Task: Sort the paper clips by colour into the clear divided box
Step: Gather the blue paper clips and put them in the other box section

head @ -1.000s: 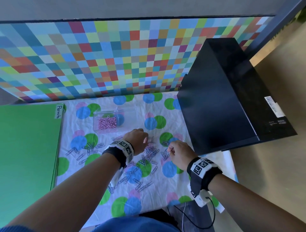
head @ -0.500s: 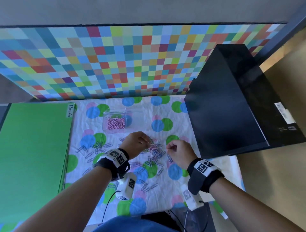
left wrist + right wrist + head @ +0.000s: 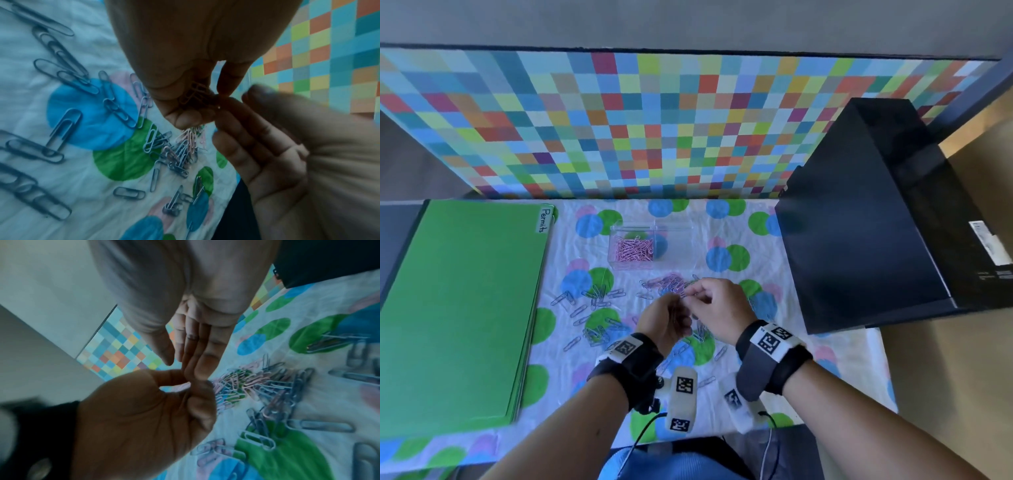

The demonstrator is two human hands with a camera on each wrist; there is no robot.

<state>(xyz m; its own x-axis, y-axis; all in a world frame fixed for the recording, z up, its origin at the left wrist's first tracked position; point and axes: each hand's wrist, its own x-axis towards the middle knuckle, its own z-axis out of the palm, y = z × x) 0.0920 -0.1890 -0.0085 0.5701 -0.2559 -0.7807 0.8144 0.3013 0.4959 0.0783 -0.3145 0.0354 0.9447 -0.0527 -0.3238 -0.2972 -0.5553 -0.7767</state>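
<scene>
The clear divided box [image 3: 674, 236] stands at the back of the cloth; its left compartment holds pink paper clips [image 3: 634, 249], and the right one looks bare. A mixed heap of pink and blue clips [image 3: 670, 284] lies just in front of it. My left hand [image 3: 197, 104] is raised over the heap, fingers curled round a small bunch of pink clips [image 3: 192, 95]. My right hand [image 3: 180, 363] meets it from the right, with straight fingers [image 3: 197, 353] touching the left fingertips and the thumb held apart. I see nothing held in the right hand.
Blue-grey clips [image 3: 594, 301] are scattered over the dotted cloth [image 3: 825, 377] to the left of and under my hands. A green folder stack [image 3: 458, 308] lies at the left. A black box [image 3: 859, 246] stands at the right, and a checkered panel [image 3: 654, 120] behind.
Both hands have lifted off the cloth and come together. The right hand, which was picking at clips on the right, has moved left to the left hand's fingertips.
</scene>
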